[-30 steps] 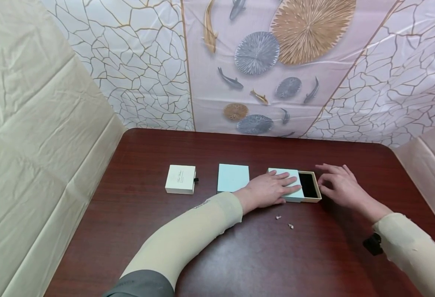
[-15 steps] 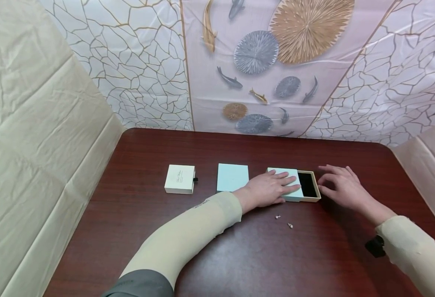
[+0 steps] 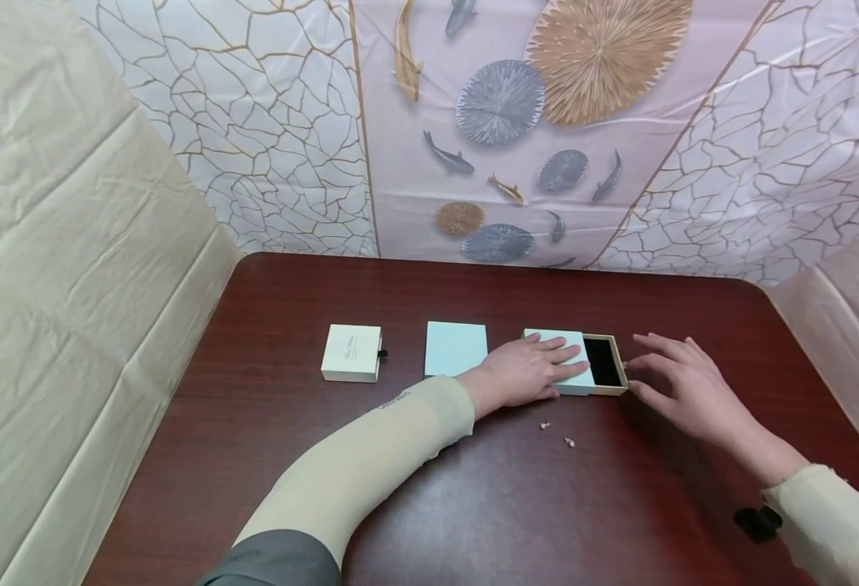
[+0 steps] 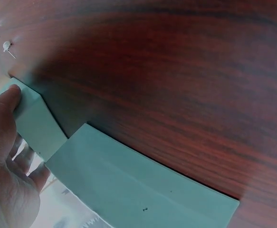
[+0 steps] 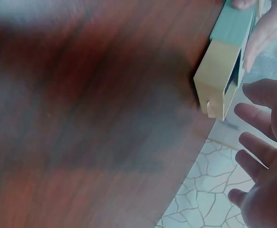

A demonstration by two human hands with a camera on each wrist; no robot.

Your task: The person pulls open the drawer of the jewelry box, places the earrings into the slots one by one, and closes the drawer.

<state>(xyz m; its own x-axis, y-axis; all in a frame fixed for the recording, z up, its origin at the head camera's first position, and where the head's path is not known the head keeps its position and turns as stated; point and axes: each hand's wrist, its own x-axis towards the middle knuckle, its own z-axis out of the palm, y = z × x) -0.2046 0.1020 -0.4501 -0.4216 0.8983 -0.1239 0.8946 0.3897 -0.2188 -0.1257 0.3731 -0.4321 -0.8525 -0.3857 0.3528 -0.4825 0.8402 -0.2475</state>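
A light-blue slide-out gift box (image 3: 589,382) has its cream drawer (image 3: 624,378) pulled partway out to the right, showing a black lining. My left hand (image 3: 520,373) rests on the blue sleeve, fingers spread over its top; the left wrist view shows the thumb against its near side. Just off the drawer's end is my right hand (image 3: 689,387), fingers loosely extended and holding nothing. In the right wrist view a small pull tab (image 5: 210,108) shows on the drawer's end (image 5: 216,71). Two small earrings (image 3: 544,426) with pale round heads and thin posts lie in front of the box.
A second light-blue box (image 3: 455,348), closed, sits left of the first, partly behind the left wrist. Farther left is a cream box (image 3: 352,353) with printed writing and a black tab. Patterned cloth (image 3: 502,195) hangs behind the dark wooden table (image 3: 488,513).
My right hand has drawn slightly away from the drawer's end and its fingers have spread. The left hand stays on the sleeve. The view has shifted slightly.
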